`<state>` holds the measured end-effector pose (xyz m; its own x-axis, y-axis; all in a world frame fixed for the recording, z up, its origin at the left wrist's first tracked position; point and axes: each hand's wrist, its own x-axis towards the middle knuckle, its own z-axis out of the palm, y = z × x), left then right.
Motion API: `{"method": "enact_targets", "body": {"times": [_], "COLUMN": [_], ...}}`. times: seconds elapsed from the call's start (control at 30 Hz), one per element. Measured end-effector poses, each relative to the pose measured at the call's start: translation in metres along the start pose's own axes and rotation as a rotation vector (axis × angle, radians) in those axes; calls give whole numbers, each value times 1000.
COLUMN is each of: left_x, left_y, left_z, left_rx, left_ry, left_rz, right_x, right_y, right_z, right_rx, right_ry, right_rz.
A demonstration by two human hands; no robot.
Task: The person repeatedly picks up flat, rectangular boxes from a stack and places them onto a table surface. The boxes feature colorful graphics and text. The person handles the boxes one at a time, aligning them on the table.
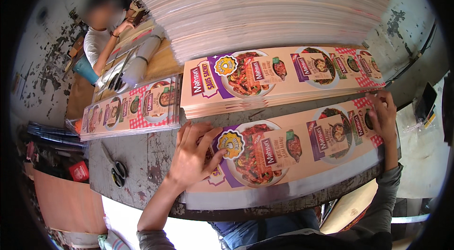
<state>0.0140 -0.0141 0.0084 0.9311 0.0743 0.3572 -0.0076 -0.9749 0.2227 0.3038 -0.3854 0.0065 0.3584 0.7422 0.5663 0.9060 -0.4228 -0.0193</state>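
A long printed cardboard strip (293, 146) with pictures of food dishes lies along the near edge of the worn table (151, 150), partly inside a clear plastic sleeve (265, 195). My left hand (194, 153) presses flat on the strip's left end, fingers spread. My right hand (384, 115) rests on its right end, fingertips on the red-checked part. Neither hand grips anything that I can see. Behind the strip sits a stack of like strips (279, 77).
A tall pile of plain sheets (265, 4) rises at the back. Another bundle of strips (132, 108) lies at the left. Black-handled scissors (116, 167) rest on the table's left. A person in a white shirt (99, 42) works far left.
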Motion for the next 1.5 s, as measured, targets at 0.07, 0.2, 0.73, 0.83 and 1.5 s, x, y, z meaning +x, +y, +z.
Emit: {"method": "enact_targets", "body": {"times": [0.07, 0.2, 0.73, 0.83, 1.5], "left_x": [0, 0, 3, 3, 3], "left_y": [0, -2, 1, 1, 1], "left_z": [-1, -2, -2, -2, 1], "left_rx": [10, 2, -39, -26, -38], "left_ry": [2, 3, 9, 11, 20], "left_rz": [9, 24, 2, 9, -11], "right_x": [6, 9, 13, 14, -7], "right_y": [-4, -6, -18, -17, -4], "right_z": [1, 1, -1, 0, 16], "right_rx": [60, 66, -142, -33, 77], "right_ry": [-34, -72, -150, -196, 110], "right_rz": [72, 73, 94, 197, 163]}}
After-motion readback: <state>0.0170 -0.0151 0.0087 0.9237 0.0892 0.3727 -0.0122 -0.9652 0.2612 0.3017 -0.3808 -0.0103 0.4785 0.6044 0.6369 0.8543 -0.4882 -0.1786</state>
